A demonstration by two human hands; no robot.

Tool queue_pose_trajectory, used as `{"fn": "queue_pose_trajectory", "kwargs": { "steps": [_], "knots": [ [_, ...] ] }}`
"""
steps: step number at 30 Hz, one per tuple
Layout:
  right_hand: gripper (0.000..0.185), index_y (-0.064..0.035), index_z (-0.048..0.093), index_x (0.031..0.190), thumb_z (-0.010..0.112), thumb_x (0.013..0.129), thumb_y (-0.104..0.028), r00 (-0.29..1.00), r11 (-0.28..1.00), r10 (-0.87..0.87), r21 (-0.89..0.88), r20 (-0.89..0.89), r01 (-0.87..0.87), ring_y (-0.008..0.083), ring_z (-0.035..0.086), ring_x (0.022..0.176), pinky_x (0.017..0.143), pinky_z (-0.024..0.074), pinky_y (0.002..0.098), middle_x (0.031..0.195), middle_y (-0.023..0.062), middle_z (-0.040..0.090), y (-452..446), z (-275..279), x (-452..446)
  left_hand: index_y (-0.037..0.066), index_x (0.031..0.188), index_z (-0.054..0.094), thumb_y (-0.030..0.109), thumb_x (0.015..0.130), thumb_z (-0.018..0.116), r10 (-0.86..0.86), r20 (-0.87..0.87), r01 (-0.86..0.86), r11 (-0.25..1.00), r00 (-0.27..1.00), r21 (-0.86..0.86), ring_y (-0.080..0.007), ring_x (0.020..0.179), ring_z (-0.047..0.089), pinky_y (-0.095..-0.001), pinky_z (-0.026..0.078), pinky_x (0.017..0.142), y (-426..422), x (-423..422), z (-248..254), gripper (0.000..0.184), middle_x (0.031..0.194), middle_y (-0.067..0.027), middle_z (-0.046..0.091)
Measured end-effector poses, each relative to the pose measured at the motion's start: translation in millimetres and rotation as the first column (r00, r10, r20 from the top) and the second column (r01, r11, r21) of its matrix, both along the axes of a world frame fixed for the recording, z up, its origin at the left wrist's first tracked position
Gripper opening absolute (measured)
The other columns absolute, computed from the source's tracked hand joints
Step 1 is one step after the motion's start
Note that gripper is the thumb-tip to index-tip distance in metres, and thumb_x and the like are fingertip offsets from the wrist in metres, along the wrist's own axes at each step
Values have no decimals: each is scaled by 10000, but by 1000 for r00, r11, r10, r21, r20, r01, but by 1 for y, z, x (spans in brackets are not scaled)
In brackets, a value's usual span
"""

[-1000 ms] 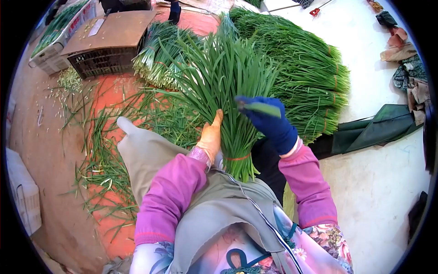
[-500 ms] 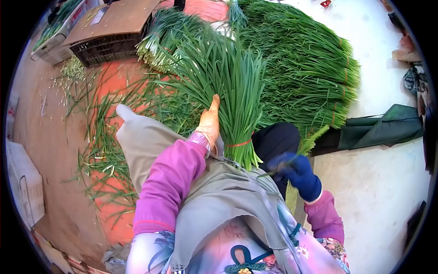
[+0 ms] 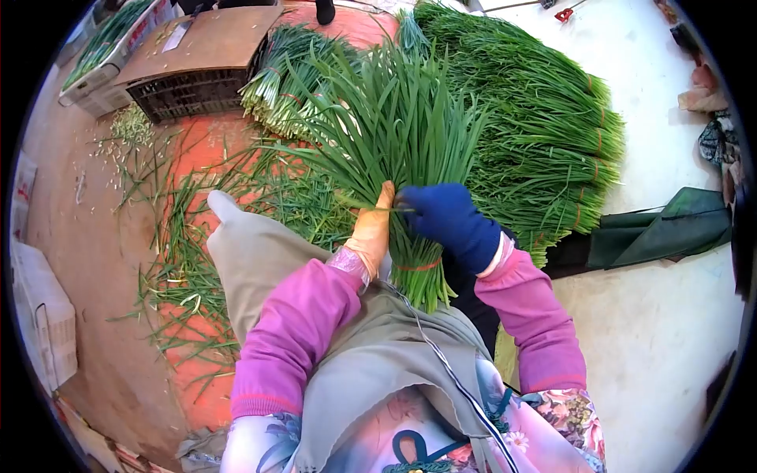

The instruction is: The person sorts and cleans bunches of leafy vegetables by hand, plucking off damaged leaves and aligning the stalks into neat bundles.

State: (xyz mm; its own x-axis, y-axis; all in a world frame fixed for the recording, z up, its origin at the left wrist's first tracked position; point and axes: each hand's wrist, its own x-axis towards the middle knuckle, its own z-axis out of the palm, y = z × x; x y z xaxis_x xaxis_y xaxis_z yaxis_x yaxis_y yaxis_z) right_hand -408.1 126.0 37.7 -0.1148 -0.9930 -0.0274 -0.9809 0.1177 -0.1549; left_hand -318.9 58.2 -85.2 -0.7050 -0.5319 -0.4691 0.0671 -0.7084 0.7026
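Note:
A bunch of garlic chives [image 3: 418,169] stands over my lap, leaves fanning upward and cut stems down. A red band [image 3: 418,266] rings it near the stem end. My left hand [image 3: 372,232], in an orange glove, is closed round the bunch's left side with the thumb up. In a dark blue glove, my right hand [image 3: 449,221] is closed against the front right of the bunch, beside the left thumb. A thin green strand [image 3: 363,205] runs across the left thumb to the right fingers, which seem to pinch it; the fingertips are partly hidden.
Banded chive bunches [image 3: 544,134] lie piled to the right, and more bunches [image 3: 288,87] lie ahead. Loose leaves [image 3: 189,268] litter the red sheet [image 3: 201,378] at left. A board-topped black crate [image 3: 189,94], a white basket [image 3: 47,323] and dark green cloth [image 3: 662,232] stand around.
My right hand has moved up and left from beside my knee to the front of the bunch. My left hand still holds the bunch, now slightly lower and more to the right.

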Motion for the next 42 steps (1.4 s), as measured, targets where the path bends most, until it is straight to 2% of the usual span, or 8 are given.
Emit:
{"fn": "queue_pose_trajectory", "kwargs": {
  "steps": [9,24,30,33,36,38,39,42],
  "knots": [
    [344,-134,546,1032,638,751,-310,975,965,-222,-151,-27,216,328,610,677,558,471,405,737,150,619,-14,16,-23,-109,1264,356,678,754,481,-61,159,76,993,985,-92,-301,1139,456,-323,320,964,-2,17,64,945,1223,-215,481],
    [87,-106,531,714,592,722,-167,906,977,212,106,-367,-186,325,577,552,450,425,405,584,114,558,-37,31,-25,-63,1072,552,360,860,569,96,-81,-104,988,992,-111,-190,944,562,-283,411,838,12,2,21,473,1050,-103,604],
    [149,-55,618,832,622,729,-162,918,999,-40,1,394,43,345,600,657,559,462,390,665,160,595,-63,63,-1,-27,1210,456,318,897,514,-27,-117,26,1000,993,-8,-182,1047,508,-293,399,880,4,8,42,469,1178,-73,529],
    [290,-90,578,1089,613,804,-129,677,990,-133,122,723,65,116,539,514,491,451,272,653,53,599,-82,73,32,7,1211,469,199,902,476,14,-180,-92,898,984,-431,-214,1035,520,-313,398,901,12,-3,11,365,1170,-98,531],
    [422,-159,496,1218,577,806,-115,694,856,517,-293,500,-427,142,556,502,467,444,274,656,61,597,-95,73,44,-5,1128,539,192,871,546,37,-271,-214,719,962,-661,-211,960,537,-295,414,855,22,-18,-34,324,1072,-78,582],
    [557,-223,383,1319,533,796,-101,826,844,410,-182,-388,-504,197,573,507,449,441,304,641,71,585,-124,88,24,-15,1105,551,224,870,558,30,-211,-108,925,977,-365,-187,935,540,-286,416,835,14,-4,8,335,1041,-62,590],
    [560,-254,385,1313,492,785,-102,834,871,349,-180,-427,-457,250,573,518,432,434,342,631,79,574,-134,86,11,-20,1089,561,255,871,562,41,-187,-38,999,982,20,-166,921,541,-279,414,826,12,2,28,350,1019,-50,595],
    [451,-230,500,1219,494,784,-111,748,932,283,-11,-601,-362,242,570,508,416,428,333,637,83,581,-156,83,-5,-45,1182,490,169,929,428,-22,-208,15,999,978,-38,-180,1067,528,-256,410,883,11,4,32,337,1141,-108,564]
  ]
}}
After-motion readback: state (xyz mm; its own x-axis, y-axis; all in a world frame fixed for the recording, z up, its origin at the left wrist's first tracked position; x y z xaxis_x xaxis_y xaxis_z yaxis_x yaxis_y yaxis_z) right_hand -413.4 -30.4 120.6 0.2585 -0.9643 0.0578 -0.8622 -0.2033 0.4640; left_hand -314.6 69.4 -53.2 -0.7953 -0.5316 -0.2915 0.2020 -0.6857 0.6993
